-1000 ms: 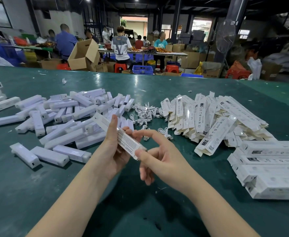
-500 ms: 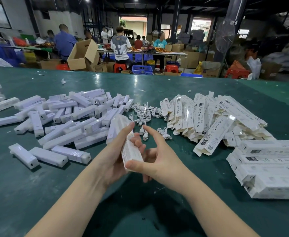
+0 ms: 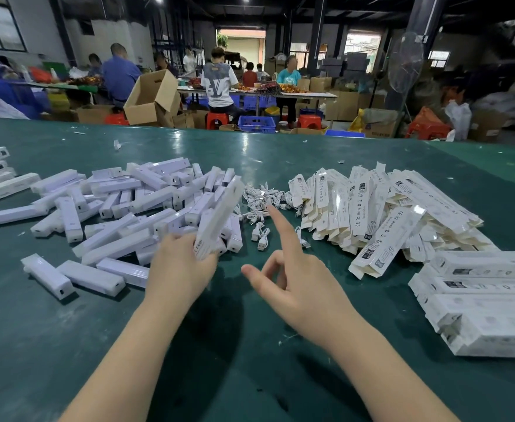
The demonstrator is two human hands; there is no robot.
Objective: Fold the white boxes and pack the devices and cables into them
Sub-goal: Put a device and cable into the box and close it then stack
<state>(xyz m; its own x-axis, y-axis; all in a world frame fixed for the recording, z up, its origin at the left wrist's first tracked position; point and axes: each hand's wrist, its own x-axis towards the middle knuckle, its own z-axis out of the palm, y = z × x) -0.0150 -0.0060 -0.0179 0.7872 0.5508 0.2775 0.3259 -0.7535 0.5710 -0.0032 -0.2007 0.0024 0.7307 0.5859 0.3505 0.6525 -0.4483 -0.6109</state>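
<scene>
- Left hand (image 3: 183, 266) grips 1 white box (image 3: 219, 217) by its near end, tilted up over the device pile (image 3: 122, 205).
- Right hand (image 3: 292, 278) holds nothing (index finger extended) near the cables (image 3: 262, 202) on the green table (image 3: 250, 376).

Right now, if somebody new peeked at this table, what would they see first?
Probably the two bare hands in the middle: the left hand holds up a white box, while the right hand reaches with one finger out toward the cables. Next, the big heaps on the green table: white devices on the left, flat boxes on the right.
</scene>
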